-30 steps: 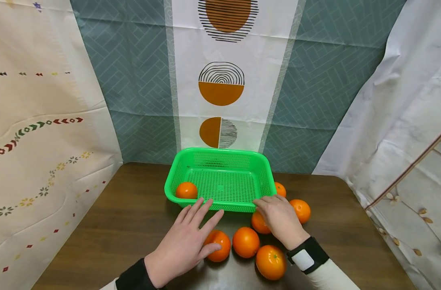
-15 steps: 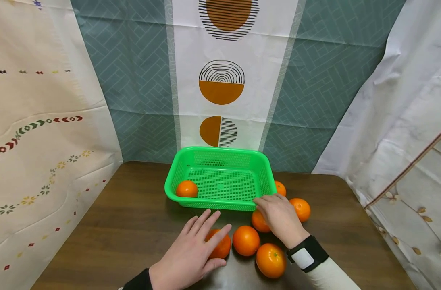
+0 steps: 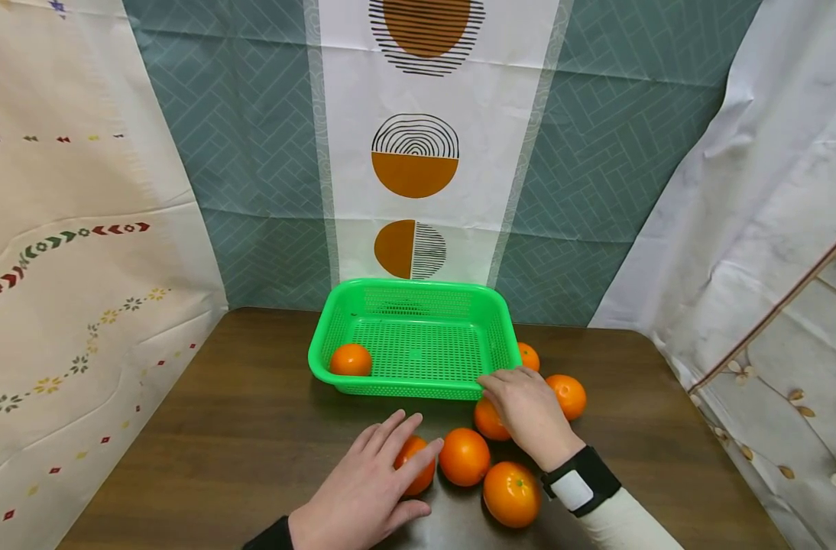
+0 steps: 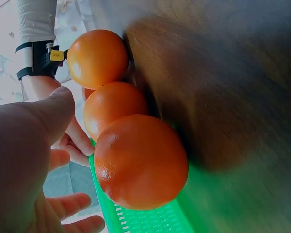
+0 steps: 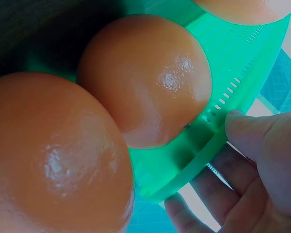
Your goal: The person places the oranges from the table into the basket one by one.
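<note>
In the head view my left hand [image 3: 370, 485], fingers spread, hovers at an orange [image 3: 414, 464] at the front middle of the table, partly hiding it. In the left wrist view, that orange [image 4: 141, 162] shows whole, beside the parted thumb and fingers. My right hand [image 3: 532, 416] grips the front right corner of a green plastic basket [image 3: 404, 387]. From the right wrist, its thumb lies on one side of the basket's rim [image 5: 203, 158] and its fingers on the other. One orange [image 3: 351, 360] sits inside the basket at the front left.
Between my hands lie another orange [image 3: 464, 457] and a larger one [image 3: 511, 494] nearer the front. One orange [image 3: 490, 420] is half behind my right hand; others [image 3: 566, 396] lie right of the basket. Patterned cloths hang around the brown table [image 3: 253, 428].
My left hand has moved right and toward the table's front, its fingers shifting from beyond the orange to beside and over it. The right hand stays at the basket corner.
</note>
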Motion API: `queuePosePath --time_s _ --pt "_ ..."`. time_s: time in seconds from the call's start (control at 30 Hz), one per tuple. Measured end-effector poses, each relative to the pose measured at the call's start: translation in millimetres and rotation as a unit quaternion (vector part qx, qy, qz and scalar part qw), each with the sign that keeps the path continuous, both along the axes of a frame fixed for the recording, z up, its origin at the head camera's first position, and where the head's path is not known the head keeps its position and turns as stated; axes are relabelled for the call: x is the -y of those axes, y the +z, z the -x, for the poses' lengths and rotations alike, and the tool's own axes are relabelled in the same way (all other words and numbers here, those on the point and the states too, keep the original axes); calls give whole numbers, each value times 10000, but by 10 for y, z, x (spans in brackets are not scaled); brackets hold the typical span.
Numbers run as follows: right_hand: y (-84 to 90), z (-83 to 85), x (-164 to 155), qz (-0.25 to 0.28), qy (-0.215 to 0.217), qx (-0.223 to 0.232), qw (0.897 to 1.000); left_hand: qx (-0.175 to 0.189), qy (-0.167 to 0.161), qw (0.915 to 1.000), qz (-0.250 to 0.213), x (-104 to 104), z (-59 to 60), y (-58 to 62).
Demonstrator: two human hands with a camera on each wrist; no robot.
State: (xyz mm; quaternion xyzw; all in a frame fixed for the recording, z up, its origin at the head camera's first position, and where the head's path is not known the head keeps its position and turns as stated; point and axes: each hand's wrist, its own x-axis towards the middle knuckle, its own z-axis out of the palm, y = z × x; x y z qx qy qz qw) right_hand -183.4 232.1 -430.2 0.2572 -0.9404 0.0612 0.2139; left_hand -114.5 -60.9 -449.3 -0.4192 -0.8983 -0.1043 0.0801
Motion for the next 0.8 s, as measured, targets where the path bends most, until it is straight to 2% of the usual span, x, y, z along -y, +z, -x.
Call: queuePosePath --time_s 0.27,0.53,0.8 --pt "0 1 2 46 33 -33 10000 -61 -87 9999 -116 -8 11 -34" --pt "5 -7 8 56 -11 38 10000 174 -138 9998 19 -10 24 -43" --pt "4 1 3 52 -27 27 10000 -215 -270 9994 -3 -33 26 -82"
